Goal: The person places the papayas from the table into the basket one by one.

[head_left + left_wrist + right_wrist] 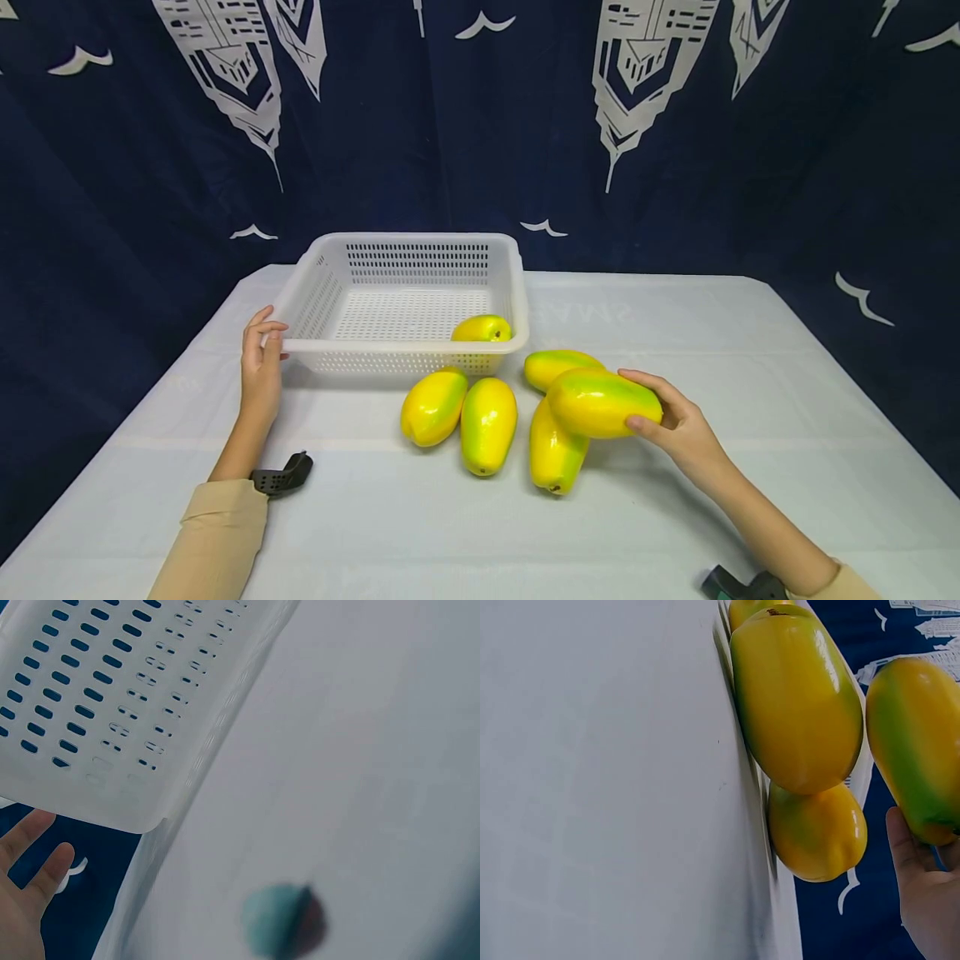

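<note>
My right hand [686,433] grips a yellow-green papaya [600,403] by its right end, thumb in front and fingers behind. It is held above another papaya [557,450] and partly covers a farther papaya [558,365]. In the right wrist view, the held papaya [915,746] shows at the right edge, apart from the ones on the table. At the near left corner of a white perforated basket [405,346], my left hand [262,358] touches the rim with relaxed fingers. One papaya [483,328] lies inside the basket, at its near right corner.
Two more papayas, a left one [435,407] and a right one [488,425], lie side by side in front of the basket. A white cloth covers the table [360,525]. Behind it hangs a dark blue curtain [450,125] with white prints.
</note>
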A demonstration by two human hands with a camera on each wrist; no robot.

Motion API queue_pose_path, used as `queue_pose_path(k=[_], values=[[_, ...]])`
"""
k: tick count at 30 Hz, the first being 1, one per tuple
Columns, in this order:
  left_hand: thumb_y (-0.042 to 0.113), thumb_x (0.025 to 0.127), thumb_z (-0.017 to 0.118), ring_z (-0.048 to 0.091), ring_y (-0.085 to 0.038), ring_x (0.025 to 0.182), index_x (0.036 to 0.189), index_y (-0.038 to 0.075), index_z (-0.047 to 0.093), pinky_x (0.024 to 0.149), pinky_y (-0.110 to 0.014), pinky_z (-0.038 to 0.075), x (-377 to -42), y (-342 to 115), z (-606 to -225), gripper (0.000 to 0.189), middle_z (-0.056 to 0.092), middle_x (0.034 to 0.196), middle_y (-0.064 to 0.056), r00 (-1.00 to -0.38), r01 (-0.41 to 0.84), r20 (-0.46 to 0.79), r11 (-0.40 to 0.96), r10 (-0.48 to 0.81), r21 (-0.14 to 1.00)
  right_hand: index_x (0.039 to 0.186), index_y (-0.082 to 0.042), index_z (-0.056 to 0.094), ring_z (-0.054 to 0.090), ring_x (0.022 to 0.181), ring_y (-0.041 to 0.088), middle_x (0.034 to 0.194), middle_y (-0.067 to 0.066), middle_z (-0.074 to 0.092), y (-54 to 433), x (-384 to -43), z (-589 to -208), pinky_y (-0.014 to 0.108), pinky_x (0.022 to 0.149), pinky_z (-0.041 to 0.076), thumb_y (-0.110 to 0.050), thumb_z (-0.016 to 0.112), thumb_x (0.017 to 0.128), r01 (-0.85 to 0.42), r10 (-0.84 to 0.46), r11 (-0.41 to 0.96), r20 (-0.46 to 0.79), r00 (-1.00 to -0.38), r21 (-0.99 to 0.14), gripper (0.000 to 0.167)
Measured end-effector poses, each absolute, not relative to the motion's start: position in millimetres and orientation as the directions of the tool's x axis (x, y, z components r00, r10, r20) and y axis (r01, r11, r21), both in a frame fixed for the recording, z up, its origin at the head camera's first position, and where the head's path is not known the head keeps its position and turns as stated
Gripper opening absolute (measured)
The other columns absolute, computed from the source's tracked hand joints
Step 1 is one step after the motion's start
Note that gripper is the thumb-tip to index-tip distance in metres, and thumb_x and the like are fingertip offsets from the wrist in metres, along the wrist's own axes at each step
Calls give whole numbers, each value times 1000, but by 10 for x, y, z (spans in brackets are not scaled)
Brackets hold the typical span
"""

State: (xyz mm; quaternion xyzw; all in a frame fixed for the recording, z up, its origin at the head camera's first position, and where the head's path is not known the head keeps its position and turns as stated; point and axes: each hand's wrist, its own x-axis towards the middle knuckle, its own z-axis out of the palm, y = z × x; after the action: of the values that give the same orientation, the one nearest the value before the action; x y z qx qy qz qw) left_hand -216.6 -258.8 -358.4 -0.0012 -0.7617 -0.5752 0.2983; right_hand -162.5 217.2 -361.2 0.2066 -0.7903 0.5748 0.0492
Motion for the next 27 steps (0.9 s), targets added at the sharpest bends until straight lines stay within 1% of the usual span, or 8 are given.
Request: queue_pose_path(k=[6,14,23,27], values=[[16,96,35,34,-2,114,108,-10,41,76,-21,34,-2175,-2598,-3595,29,28,145,-7,-820,353,462,337,-338,873,130,-6,44,51,93,1,119,-18,49,2158,-1612,-3599,14,76,48,1,54,86,-378,-254,296,309,-916,-877,46],[18,96,35,32,-4,118,109,-9,42,78,-24,34,-2248,-2668,-3678,30,28,146,-3,-821,345,456,338,-343,876,131,-5,42,50,100,-4,123,-22,44,2150,-1604,-3600,12,79,47,-2,55,87,-381,-261,313,307,-915,-870,46],[17,97,34,32,-6,119,109,-11,41,78,-25,33,-2177,-2596,-3590,30,28,145,-6,-823,342,455,343,-340,875,132,-7,41,49,102,-5,126,-21,43,2163,-1604,-3608,12,80,47,-2,54,88,-387,-274,305,309,-911,-870,47],[16,96,34,32,-7,119,108,-11,41,78,-25,33,-2163,-2589,-3580,30,27,146,-8,-823,345,458,343,-337,873,132,-5,40,49,102,-5,125,-22,43,2162,-1604,-3612,12,80,47,-2,54,87,-386,-280,299,307,-910,-873,47]])
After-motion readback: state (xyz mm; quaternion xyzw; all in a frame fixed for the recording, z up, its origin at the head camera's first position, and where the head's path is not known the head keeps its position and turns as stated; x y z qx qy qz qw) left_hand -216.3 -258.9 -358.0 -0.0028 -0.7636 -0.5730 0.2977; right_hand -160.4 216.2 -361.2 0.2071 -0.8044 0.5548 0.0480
